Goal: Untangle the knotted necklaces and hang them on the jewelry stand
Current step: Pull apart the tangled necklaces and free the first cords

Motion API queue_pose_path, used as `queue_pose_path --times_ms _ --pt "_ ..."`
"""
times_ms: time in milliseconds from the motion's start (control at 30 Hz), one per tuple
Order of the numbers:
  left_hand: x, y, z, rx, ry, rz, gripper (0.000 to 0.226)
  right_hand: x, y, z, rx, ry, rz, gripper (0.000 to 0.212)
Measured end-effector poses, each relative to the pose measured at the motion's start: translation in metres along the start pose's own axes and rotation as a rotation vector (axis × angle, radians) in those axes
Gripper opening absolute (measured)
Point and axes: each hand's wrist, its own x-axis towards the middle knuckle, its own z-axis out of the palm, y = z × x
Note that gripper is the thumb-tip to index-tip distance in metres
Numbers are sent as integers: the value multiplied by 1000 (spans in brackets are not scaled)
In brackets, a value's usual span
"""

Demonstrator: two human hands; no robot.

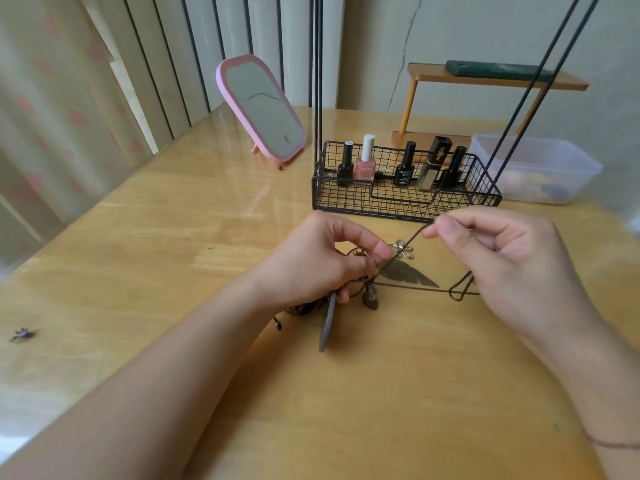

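A tangle of dark cord necklaces (372, 278) lies on the wooden table (173, 237) between my hands, with a silver flower charm (403, 249), a metal leaf pendant (410, 273), a small stone pendant (370, 297) and a flat grey pendant (327, 323). My left hand (322, 261) grips the knotted part. My right hand (498, 258) pinches one brown cord (417, 235) and holds it taut up and to the right; a loop of cord (459, 292) lies below it. The black wire jewelry stand (405, 199) stands just behind, its thin rods rising out of view.
Several nail polish bottles (365, 164) stand in the stand's basket. A pink mirror (261, 107) leans at the back left. A small wooden shelf (485, 81) and a clear plastic box (536, 168) sit at the back right. A small dark charm (22, 334) lies at far left.
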Motion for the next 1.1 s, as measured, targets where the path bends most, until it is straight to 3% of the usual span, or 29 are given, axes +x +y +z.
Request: queue_pose_path --times_ms 500,933,1100 --pt "-5 10 -10 157 -220 -59 39 5 5 -2 300 257 -6 19" --pt "-3 8 -8 131 -129 -112 17 4 3 -1 392 453 -91 22" --pt "-4 6 -10 125 -145 -93 18 6 11 -8 291 412 -42 24"
